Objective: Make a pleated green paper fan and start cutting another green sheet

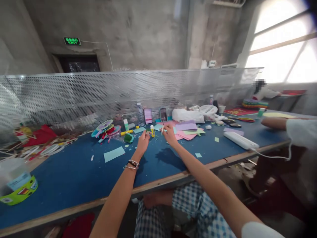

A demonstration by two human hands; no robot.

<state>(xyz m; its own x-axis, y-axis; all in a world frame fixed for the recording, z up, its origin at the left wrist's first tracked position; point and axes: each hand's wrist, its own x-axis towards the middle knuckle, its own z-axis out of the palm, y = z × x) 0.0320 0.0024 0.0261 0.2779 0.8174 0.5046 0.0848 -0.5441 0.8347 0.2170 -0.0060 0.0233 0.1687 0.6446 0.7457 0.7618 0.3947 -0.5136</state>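
My left hand [143,141], with bracelets at its wrist, is closed on a small green piece [148,131], too small to make out further. My right hand [170,135] pinches a thin white stick [162,128] that points upward. Between the hands a yellow-and-white glue stick [152,131] stands upright on the blue table [158,172]. Left of my left hand lies a round green piece with a light blue frilled edge [128,138]. A light blue paper rectangle [114,154] lies nearer to me. Pink and purple paper sheets [186,125] are stacked right of my right hand.
Two phones [148,116] lean upright behind my hands, beside a clear bottle [140,114]. Colourful paper pieces [105,129] are piled at left. A white power strip [240,140] trails a cable on the right, near another person's arm [274,124]. A perforated metal screen [99,96] borders the back.
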